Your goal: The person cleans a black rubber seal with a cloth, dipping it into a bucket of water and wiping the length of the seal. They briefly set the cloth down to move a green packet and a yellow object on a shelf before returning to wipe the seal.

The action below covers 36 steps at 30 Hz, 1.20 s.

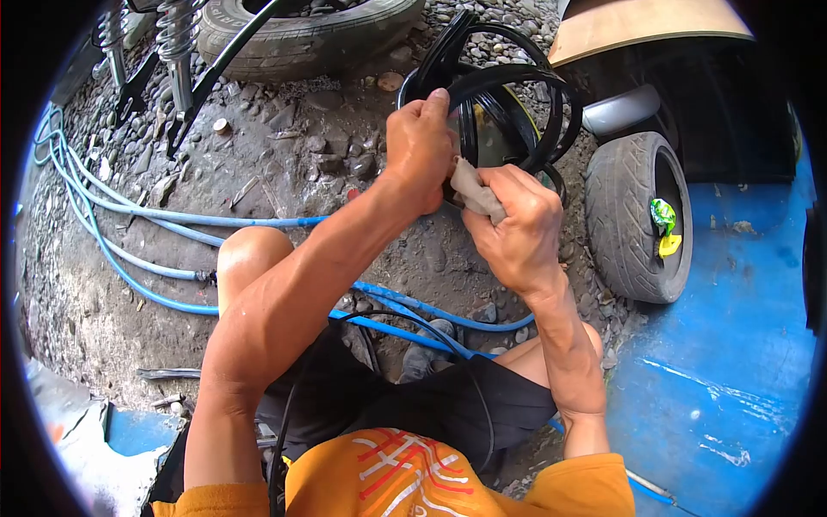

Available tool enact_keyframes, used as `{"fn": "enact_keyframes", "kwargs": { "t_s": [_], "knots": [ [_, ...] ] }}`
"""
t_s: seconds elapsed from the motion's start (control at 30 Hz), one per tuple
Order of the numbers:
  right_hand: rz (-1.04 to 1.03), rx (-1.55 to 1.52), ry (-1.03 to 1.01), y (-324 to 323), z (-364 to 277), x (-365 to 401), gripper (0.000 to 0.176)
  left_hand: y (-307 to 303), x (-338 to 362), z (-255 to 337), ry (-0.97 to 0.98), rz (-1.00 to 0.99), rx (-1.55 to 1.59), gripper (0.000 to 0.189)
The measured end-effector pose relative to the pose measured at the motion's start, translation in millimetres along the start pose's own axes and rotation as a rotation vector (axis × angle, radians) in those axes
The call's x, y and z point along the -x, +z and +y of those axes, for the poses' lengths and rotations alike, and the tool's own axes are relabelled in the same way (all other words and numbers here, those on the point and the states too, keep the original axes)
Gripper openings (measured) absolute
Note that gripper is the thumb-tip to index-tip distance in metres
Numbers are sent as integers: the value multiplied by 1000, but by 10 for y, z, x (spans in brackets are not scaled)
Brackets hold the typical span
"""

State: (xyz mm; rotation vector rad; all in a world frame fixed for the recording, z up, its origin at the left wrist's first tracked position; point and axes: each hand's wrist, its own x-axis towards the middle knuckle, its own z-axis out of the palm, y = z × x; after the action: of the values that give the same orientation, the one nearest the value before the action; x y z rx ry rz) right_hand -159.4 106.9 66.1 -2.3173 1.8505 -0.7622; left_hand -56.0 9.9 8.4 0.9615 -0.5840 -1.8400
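My left hand point(420, 146) is closed around a glossy black tubular part point(508, 76) with curved bars, its thumb pointing up along it. Much of the part near the grip is hidden by my fingers. Pinched in my right hand point(521, 220) is a greyish-beige cloth point(476, 193), folded small, right beside my left hand and against the lower end of the black part. Both hands are in front of me, above the stony ground and beyond my knees.
A worn tyre point(301, 43) lies at the top, beside shock absorbers point(177, 60). Blue hoses point(164, 213) cross the ground. At right, another tyre point(624, 215) with green and yellow wrappers stands near a blue surface point(715, 362). A wooden board point(650, 30) is behind.
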Motion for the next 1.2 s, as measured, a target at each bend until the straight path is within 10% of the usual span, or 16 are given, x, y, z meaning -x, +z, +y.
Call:
{"fn": "enact_keyframes", "kwargs": {
  "t_s": [0.17,0.27,0.4,0.63,1.2],
  "knots": [
    [-73,153,87,-15,198,74,14,-67,1,297,-15,-15,65,34],
    [-188,-332,453,-112,85,37,12,21,89,273,9,6,5,33],
    [-14,-452,293,-86,-78,-73,17,77,-139,-203,190,86,-116,33],
    [-100,-163,257,37,58,40,19,-54,-18,125,-244,-92,333,27],
    [138,-104,121,180,-8,30,14,39,135,-43,-248,-385,224,27]
  ]
}}
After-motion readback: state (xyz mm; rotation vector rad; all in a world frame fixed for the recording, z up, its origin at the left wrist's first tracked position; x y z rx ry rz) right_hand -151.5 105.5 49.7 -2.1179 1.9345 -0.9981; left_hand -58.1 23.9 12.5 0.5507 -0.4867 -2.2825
